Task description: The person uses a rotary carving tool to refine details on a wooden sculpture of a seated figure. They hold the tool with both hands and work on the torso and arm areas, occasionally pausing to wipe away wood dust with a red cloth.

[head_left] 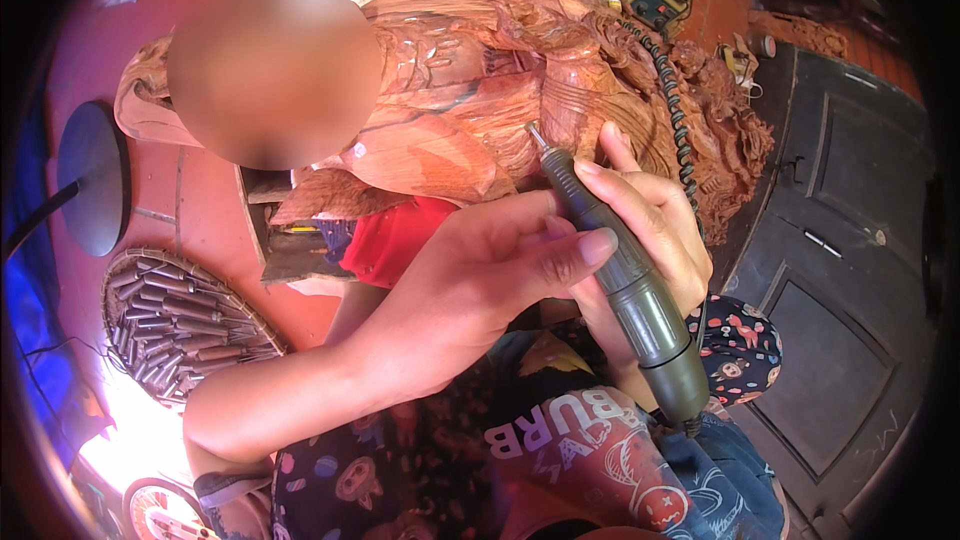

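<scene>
Reddish-brown, deeply carved wooden sculpture (pixel 500 90) lying just ahead. Grips a dark-green, ribbed, cylindrical rotary tool (pixel 625 275) in bare left hand (pixel 495 255) and right hand (pixel 662 220), slim silver bit (pixel 539 137) pointing toward sculpture. Folds, fine parallel grooves and glossy swells already cut; rougher toward right end. Cannot tell bit contact or amount left uncut.

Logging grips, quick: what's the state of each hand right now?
Left hand: closed, thumb and fingers on the rotary tool.
Right hand: partly curled, holding the same tool.
</scene>
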### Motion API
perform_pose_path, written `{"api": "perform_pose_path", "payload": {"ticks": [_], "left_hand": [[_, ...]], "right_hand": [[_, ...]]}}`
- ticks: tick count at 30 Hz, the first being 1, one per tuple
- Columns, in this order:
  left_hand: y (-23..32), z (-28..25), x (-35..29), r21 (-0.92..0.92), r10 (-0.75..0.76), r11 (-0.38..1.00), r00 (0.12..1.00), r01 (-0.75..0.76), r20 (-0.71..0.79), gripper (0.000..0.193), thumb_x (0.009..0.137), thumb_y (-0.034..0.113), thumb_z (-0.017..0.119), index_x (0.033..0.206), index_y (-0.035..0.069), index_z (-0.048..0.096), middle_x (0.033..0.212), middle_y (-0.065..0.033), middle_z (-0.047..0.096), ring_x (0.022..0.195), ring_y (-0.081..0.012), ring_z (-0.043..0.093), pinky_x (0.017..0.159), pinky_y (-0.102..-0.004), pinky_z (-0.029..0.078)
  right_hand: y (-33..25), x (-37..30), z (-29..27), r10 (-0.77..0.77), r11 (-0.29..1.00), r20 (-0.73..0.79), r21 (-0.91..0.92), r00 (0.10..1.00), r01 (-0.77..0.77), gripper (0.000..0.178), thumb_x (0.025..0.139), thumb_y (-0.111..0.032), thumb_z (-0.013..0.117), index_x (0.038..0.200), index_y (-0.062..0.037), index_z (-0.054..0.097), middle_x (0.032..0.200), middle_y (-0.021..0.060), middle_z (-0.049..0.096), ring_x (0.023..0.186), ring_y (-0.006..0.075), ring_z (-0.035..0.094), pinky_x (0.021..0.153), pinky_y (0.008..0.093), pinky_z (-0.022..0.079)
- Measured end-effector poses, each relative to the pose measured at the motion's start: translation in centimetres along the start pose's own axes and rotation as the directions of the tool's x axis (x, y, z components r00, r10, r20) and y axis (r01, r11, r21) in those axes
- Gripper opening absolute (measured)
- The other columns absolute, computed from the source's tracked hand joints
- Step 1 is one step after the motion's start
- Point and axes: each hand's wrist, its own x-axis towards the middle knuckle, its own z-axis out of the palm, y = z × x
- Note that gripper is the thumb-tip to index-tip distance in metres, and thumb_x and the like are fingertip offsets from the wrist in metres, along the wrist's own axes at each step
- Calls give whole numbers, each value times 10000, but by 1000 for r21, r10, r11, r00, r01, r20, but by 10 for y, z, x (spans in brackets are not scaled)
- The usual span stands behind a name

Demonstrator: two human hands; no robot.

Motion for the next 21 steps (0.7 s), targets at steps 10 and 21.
{"api": "perform_pose_path", "payload": {"ticks": [10, 21], "left_hand": [[3, 6, -12, -145, -22, 989, 997, 10, -79, 263, 958, 212, 591, 1078, -22, 578, 937, -6, 602, 899, -50, 531, 783, -203, 415], [6, 4, -19, -157, -44, 987, 995, 29, -93, 249, 957, 202, 597, 1086, -10, 573, 917, 12, 587, 859, -31, 506, 743, -192, 406]], "right_hand": [[-1, -5, 2, -56, 998, 64, 36, 996, 54, 491, 706, -122, 821, 1128, 45, 633, 969, 173, 648, 858, 231, 654, 1038, 589, 385], [-4, -5, 7, -86, 996, 48, 15, 995, 85, 466, 696, -106, 815, 1103, 50, 648, 899, 158, 662, 837, 235, 656, 1044, 594, 367]]}}
